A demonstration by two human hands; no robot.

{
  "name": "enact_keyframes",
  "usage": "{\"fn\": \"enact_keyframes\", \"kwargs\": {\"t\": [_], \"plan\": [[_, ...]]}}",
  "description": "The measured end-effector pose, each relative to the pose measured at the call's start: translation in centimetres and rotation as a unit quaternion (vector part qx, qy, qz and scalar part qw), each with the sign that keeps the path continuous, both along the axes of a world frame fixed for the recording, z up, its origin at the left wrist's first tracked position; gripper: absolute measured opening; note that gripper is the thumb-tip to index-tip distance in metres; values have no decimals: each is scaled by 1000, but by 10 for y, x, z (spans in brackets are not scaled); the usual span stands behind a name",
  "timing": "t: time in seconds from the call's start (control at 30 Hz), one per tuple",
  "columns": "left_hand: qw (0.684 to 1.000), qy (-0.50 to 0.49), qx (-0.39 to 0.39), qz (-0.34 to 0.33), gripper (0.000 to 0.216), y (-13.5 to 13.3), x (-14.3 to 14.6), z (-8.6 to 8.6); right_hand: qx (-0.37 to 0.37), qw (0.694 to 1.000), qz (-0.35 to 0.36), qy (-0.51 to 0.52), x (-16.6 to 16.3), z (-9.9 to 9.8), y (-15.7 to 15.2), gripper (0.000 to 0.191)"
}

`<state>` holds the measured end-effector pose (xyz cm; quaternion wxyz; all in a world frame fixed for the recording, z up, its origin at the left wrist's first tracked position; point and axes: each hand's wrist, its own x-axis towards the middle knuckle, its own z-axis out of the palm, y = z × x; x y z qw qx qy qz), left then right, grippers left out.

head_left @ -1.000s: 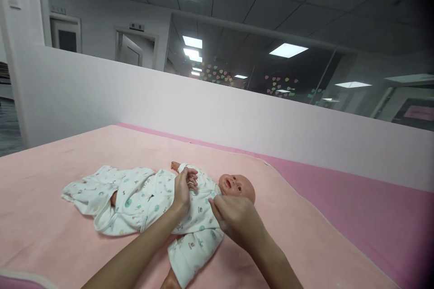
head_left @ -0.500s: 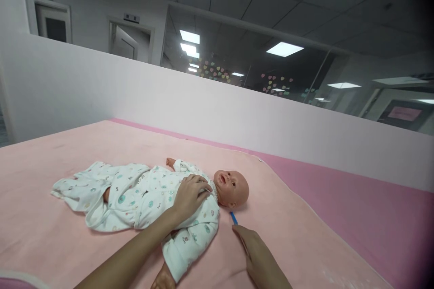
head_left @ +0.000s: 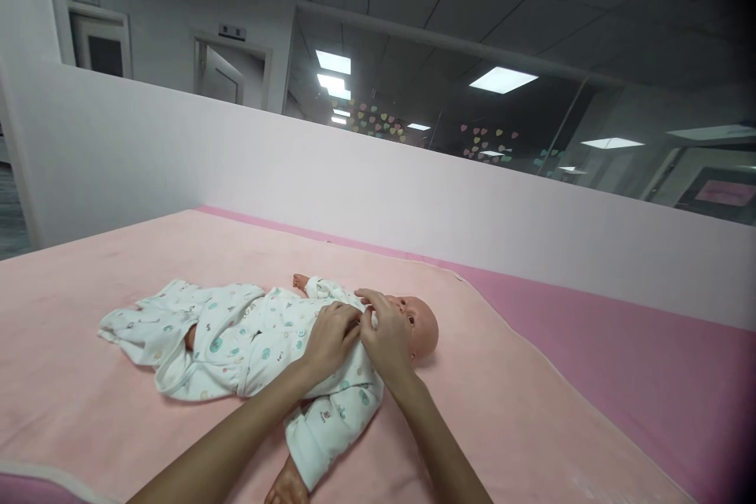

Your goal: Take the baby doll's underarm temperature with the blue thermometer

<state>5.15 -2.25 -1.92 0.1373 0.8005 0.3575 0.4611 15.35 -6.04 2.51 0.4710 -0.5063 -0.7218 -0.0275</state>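
Note:
A baby doll [head_left: 424, 331] lies on its back, its head to the right. It wears a white printed baby outfit [head_left: 236, 339], with a bare hand [head_left: 289, 484] poking from the near sleeve. My left hand [head_left: 334, 339] rests on the doll's chest, fingers curled together near the collar. My right hand [head_left: 385, 335] is at the neck and chin, thumb and fingers bent in and covering the doll's mouth. The two hands' fingertips nearly meet at the collar. A bit of white shows by the right fingers; what either hand pinches is hidden.
A pink padded mat [head_left: 520, 409] lies under the doll, over a darker pink surface [head_left: 591, 307]. Behind it rises a low white wall [head_left: 354, 181], with glass [head_left: 437, 110] bearing heart stickers above.
My right hand has moved up and left from beside the doll's head to its neck. The blue stick-like thing it held no longer shows. My left hand stays on the chest.

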Motion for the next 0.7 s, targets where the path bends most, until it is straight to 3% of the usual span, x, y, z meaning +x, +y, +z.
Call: {"fn": "enact_keyframes", "kwargs": {"t": [0.1, 0.23, 0.43, 0.7], "plan": [[1000, -6, 6, 23, 16, 2, 1, -3, 84, 996, 10, 25, -3, -30, 31, 40], [999, -1, 22, 29, 13, 1, 2, -4, 126, 991, 13, 45, -2, -52, 37, 35], [999, -17, 42, -2, 11, -3, 2, -2, 170, 983, 8, 62, 3, -60, 34, 28], [992, -123, -17, -33, 14, -3, -2, 2, 225, 974, -21, 27, 4, -61, 38, 24]]}}
